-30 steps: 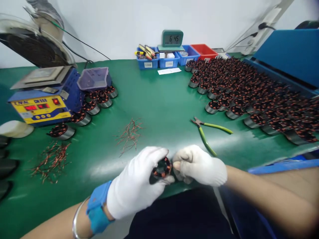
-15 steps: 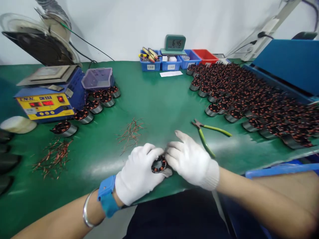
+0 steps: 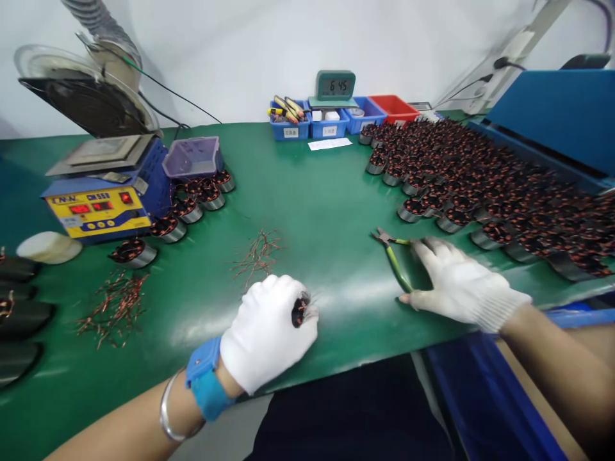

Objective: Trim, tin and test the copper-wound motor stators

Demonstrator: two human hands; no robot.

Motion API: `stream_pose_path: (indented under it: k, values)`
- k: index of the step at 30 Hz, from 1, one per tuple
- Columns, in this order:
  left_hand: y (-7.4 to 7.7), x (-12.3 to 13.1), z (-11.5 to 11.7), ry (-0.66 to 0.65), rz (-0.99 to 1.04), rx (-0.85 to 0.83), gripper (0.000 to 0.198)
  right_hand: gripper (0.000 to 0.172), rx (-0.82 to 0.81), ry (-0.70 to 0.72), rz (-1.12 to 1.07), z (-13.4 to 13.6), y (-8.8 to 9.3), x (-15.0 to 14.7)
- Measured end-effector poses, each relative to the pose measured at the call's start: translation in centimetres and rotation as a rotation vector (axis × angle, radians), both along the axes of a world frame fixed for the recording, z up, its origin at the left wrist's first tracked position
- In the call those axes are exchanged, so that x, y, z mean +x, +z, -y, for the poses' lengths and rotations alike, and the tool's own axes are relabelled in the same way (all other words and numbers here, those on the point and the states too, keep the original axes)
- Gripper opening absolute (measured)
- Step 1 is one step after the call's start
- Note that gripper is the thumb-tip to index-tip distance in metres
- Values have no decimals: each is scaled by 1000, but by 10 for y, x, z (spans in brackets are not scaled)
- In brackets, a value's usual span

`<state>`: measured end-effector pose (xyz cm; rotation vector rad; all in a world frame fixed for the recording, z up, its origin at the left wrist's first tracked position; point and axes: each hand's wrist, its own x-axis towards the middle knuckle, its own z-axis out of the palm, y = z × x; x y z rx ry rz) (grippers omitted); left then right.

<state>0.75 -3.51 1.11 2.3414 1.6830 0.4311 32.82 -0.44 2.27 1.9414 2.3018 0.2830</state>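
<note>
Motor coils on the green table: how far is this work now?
Seemingly done: a short row of coils beside the blue machine, with cut wire scraps nearby. In hand: the left hand grips one coil; the right hand touches the cutters. Probably left: the big batch of coils on the right.

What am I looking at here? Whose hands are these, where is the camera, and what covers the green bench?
One camera, worn on the person's head, looks down at their own white-gloved hands. The left hand grips a small copper-wound stator. The right hand rests open on green-handled cutters. On the green mat lie many more stators at right, a short row at left beside a blue and yellow bench unit, and snipped copper wire scraps. Coloured bins and a clock stand at the back.
</note>
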Motion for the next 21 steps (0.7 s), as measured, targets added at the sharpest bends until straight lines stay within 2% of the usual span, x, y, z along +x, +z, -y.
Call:
stream_pose_path:
  k: [2, 5, 8, 10, 11, 13, 15, 18, 21]
  values:
    - [-1, -1, -1, -17, -25, 9, 12, 94, -54, -45, -7, 1, -2, 4]
    - [-3, -2, -4, -47, 12, -9, 15, 82, -84, -28, 25, -1, 7, 4]
    - [-2, -4, -7, -62, 110, -96, 15, 52, -138, 16, 128, -3, 17, -10]
    - [-2, -4, -9, -59, 162, -153, 15, 34, -132, -13, 212, -4, 17, -23]
    - [-2, -5, -9, -51, 180, -170, 15, 31, -98, -47, 244, -5, 15, -28]
    - [-3, -5, -10, -35, 209, -181, 15, 33, -8, -76, 244, -6, 7, -35]
    - [-4, -4, -10, -28, 232, -168, 16, 39, 67, -36, 161, -7, -2, -35]
    - [-7, -3, -10, -22, 246, -144, 18, 50, 98, 36, -31, -6, -8, -33]
    - [-8, -2, -10, -7, 246, -141, 19, 55, 40, -15, -353, 4, -2, -41]
